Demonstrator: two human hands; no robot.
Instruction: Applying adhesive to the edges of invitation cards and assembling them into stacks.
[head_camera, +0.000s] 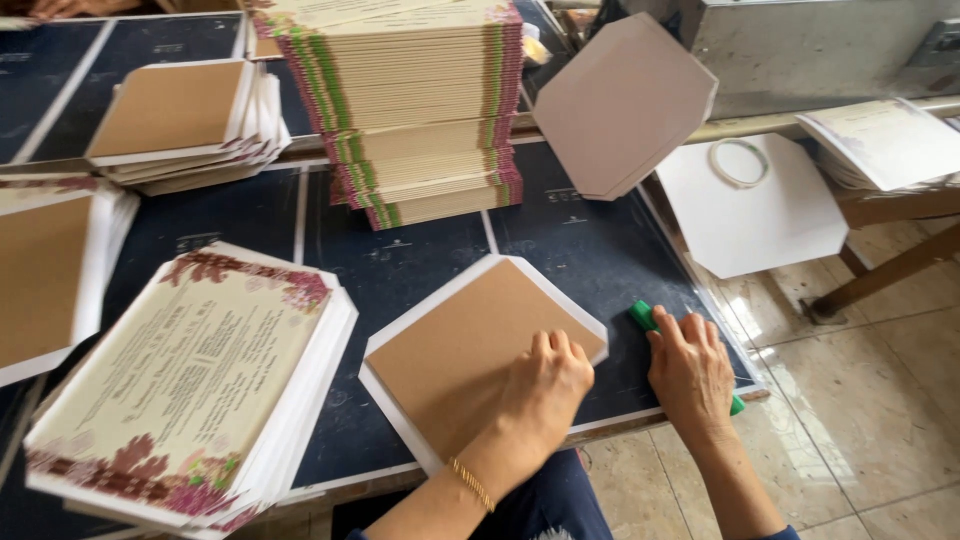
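I see my left hand (545, 385) pressed flat, fingers together, on the brown cardboard panel with a white folded border (480, 355), which lies at about 6 o'clock on the dark blue work table (590, 250). My right hand (690, 375) sits just beside it at 4 o'clock, fingers curled down over a green plastic tool (645, 317) whose ends poke out on either side of the hand. The two hands are apart, with a strip of bare table between them.

At 8 o'clock I see a stack of white cards printed with floral borders (190, 385). At 12 o'clock stands a tall pile of cards with pink and green edges (415, 110). At 10 o'clock is a smaller stack of brown-faced panels (180, 115), and another stack of them (45, 275) sits at 9 o'clock. At 1 o'clock a pale grey eight-sided board (620, 105) leans up, and at 2 o'clock a white sheet (750, 205) bears a thin ring (738, 163).
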